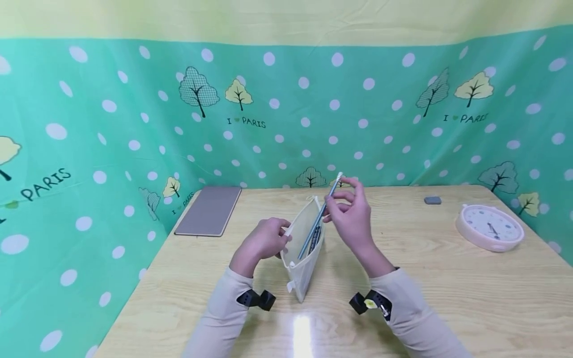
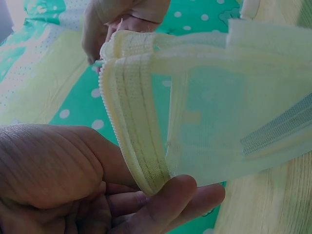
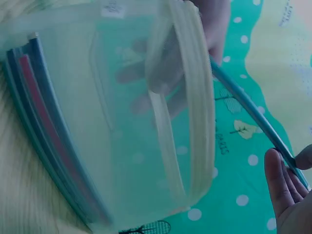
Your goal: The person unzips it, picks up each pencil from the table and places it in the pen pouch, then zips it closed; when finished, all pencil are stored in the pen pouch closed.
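The left hand (image 1: 264,242) pinched the soft mesh pencil pouch (image 1: 304,248) by its stiffer zipper rim; the right hand (image 1: 351,214) pinched a light, rigid pencil (image 1: 321,214) near its top.

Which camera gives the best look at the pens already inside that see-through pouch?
The right wrist view: the slim blue and red pens show clearly through the pale mesh zip pouch. The head view shows only dark ends in the pouch's open mouth; the left wrist view shows just mesh and zipper, no pens.
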Demonstrator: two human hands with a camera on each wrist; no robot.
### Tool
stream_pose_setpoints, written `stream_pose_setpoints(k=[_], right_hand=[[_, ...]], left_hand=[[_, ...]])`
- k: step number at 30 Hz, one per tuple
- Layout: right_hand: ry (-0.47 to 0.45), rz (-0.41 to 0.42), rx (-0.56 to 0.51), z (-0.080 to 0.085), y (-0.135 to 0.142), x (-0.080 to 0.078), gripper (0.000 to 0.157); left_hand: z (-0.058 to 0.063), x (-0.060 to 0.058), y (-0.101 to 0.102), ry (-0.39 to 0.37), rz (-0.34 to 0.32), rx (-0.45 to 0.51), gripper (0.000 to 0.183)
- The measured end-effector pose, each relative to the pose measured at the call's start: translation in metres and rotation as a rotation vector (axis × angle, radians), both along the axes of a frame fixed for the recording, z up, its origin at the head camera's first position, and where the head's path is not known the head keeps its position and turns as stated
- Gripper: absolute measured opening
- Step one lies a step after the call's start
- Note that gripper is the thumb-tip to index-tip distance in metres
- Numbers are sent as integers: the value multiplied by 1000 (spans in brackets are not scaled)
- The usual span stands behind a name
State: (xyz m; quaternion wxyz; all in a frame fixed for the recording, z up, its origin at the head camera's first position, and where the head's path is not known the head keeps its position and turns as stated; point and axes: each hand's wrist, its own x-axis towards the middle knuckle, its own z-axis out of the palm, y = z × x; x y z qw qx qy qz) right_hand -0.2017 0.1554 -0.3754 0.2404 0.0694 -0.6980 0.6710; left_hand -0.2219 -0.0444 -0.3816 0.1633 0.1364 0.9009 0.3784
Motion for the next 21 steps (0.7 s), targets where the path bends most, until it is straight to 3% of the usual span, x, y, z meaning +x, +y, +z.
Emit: stream_pose_setpoints(k=[10, 15, 21], right_hand=[[-10, 79, 237, -8, -17, 8, 50], [-69, 116, 278, -8, -20, 10, 44], [-155, 102, 344, -9, -19, 10, 32]], left_hand=[[2, -1, 0, 23, -17, 0, 35], [2, -1, -1, 18, -13, 10, 34], [-1, 1, -1, 25, -25, 41, 33]])
